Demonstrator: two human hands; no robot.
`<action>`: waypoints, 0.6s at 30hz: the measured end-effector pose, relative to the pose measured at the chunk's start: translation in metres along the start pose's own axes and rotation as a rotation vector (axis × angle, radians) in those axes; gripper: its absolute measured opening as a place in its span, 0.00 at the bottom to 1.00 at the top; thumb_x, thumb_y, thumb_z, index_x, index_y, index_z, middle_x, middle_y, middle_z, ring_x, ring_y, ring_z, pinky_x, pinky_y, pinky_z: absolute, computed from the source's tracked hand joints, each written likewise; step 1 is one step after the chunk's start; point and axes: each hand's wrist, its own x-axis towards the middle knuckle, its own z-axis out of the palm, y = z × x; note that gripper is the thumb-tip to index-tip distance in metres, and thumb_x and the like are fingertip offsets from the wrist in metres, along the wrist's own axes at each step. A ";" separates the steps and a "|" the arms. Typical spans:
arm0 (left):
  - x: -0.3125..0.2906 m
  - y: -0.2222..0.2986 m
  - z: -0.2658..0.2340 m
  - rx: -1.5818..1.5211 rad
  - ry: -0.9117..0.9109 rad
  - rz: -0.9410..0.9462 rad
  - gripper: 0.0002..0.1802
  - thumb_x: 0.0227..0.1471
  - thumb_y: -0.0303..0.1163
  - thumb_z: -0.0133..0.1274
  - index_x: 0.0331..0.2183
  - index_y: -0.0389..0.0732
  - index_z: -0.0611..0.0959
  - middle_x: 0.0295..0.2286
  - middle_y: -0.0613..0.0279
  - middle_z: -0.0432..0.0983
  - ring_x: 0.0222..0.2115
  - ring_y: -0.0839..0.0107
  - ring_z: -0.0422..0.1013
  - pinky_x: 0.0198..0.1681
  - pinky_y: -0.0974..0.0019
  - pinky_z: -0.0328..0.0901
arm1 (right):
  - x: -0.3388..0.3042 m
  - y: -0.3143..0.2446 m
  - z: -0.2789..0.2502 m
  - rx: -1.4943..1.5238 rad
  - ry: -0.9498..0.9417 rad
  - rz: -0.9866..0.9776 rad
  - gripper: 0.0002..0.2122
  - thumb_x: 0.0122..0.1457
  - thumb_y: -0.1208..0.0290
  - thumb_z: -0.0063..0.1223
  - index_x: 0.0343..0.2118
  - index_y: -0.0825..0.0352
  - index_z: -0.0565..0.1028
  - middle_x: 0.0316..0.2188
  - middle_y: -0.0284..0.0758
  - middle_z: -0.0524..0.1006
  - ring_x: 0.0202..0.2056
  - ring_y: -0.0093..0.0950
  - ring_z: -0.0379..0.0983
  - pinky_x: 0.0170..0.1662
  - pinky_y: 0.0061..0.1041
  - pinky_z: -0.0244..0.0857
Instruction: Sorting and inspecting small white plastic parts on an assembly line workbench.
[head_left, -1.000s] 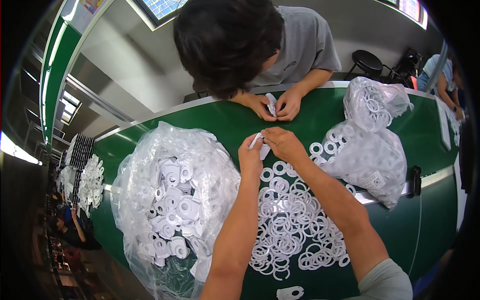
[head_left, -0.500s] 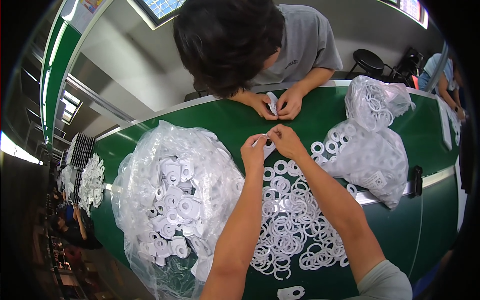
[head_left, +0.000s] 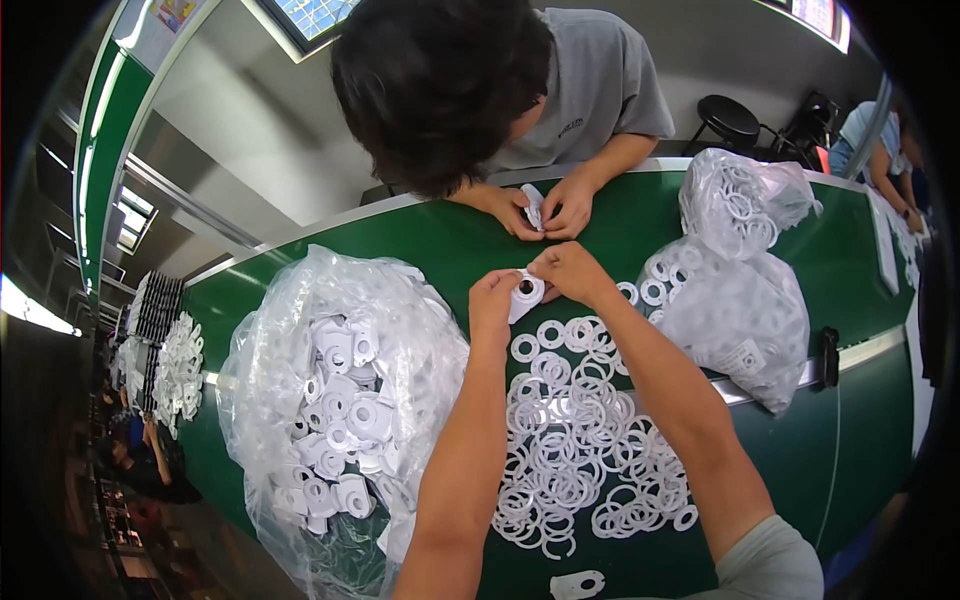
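Observation:
Between my two hands is a flat white plastic part (head_left: 527, 291) with a round hole in it. My left hand (head_left: 492, 300) is closed on its left edge, fingers pinching it. At its upper right, the fingers of my right hand (head_left: 567, 270) are closed on the rim; whether they also hold a separate ring is too small to tell. Below my hands lies a wide spread of loose white rings (head_left: 570, 440). A large clear plastic bag (head_left: 250, 390) to the left of my left forearm holds many white holed parts (head_left: 345, 410).
Across the green table (head_left: 640, 215) a co-worker (head_left: 600, 90) handles a small white piece (head_left: 534, 207). Clear bags of rings (head_left: 745, 300) stand at the right. A single white part (head_left: 577, 585) lies near the front edge. More white parts (head_left: 180, 370) are piled far left.
The white part has turned so that its hole now faces up more fully between my hands. My view has shifted slightly, moving the whole scene a little left.

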 end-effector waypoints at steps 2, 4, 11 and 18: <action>0.003 0.000 -0.003 -0.045 -0.046 -0.038 0.10 0.49 0.27 0.53 0.33 0.31 0.81 0.26 0.59 0.77 0.27 0.74 0.72 0.32 0.74 0.66 | 0.001 -0.002 -0.002 0.060 -0.046 -0.036 0.13 0.58 0.69 0.51 0.31 0.77 0.75 0.25 0.41 0.77 0.25 0.30 0.77 0.26 0.28 0.74; 0.004 -0.001 -0.006 -0.187 -0.058 -0.091 0.13 0.53 0.26 0.46 0.39 0.27 0.77 0.33 0.53 0.77 0.32 0.68 0.74 0.37 0.70 0.68 | 0.000 -0.003 0.000 0.224 -0.036 0.028 0.15 0.61 0.68 0.46 0.36 0.80 0.73 0.29 0.45 0.77 0.29 0.35 0.78 0.31 0.33 0.75; -0.010 0.007 -0.004 -0.358 0.019 -0.199 0.18 0.55 0.22 0.35 0.46 0.23 0.71 0.41 0.45 0.73 0.40 0.58 0.73 0.44 0.59 0.69 | -0.017 -0.002 -0.001 0.472 0.017 0.209 0.20 0.65 0.64 0.40 0.44 0.83 0.67 0.38 0.51 0.74 0.36 0.39 0.76 0.38 0.34 0.74; -0.024 0.013 -0.005 -0.399 0.044 -0.194 0.20 0.54 0.19 0.35 0.47 0.23 0.70 0.42 0.44 0.72 0.40 0.54 0.73 0.42 0.54 0.70 | -0.040 -0.020 0.009 0.472 0.049 0.225 0.21 0.64 0.64 0.41 0.44 0.84 0.67 0.39 0.52 0.74 0.37 0.40 0.76 0.39 0.35 0.74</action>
